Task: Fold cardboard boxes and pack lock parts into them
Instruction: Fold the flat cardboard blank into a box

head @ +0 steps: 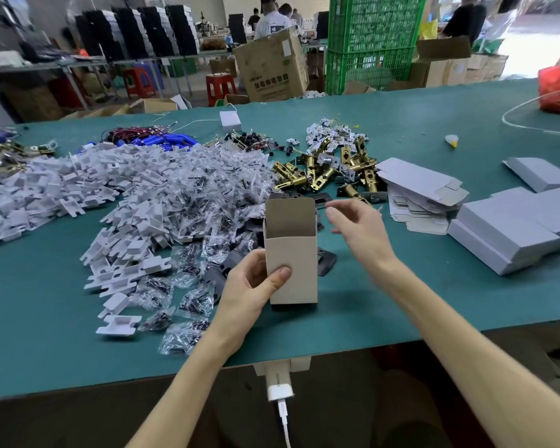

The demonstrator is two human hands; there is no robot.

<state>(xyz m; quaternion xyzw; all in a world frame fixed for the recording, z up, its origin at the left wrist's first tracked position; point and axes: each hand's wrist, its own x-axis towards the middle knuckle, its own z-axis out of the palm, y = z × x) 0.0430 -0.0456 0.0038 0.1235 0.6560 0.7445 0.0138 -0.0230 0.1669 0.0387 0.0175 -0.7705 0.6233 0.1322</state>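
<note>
Lock parts point(136, 176) lie heaped over the left half of the tabletop point(401, 130): white plastic pieces point(78, 185) farthest left, then clear bags of small dark hardware point(191, 195). Near the front edge at centre, the left hand point(249, 286) grips the lower part of a cardboard box point(293, 263), thumb across its near face. The box stands upright, long axis vertical, mouth open upward, top flap raised on the far side. Just right of that mouth the right hand point(356, 227) hovers empty, fingers loosely spread. It is the nearer hand to the brass latches point(330, 169), which lie beyond the box and slightly right, so a latch would likely go in end-first from above. Flat blanks point(424, 185) and folded boxes point(511, 234) sit farther right.
</note>
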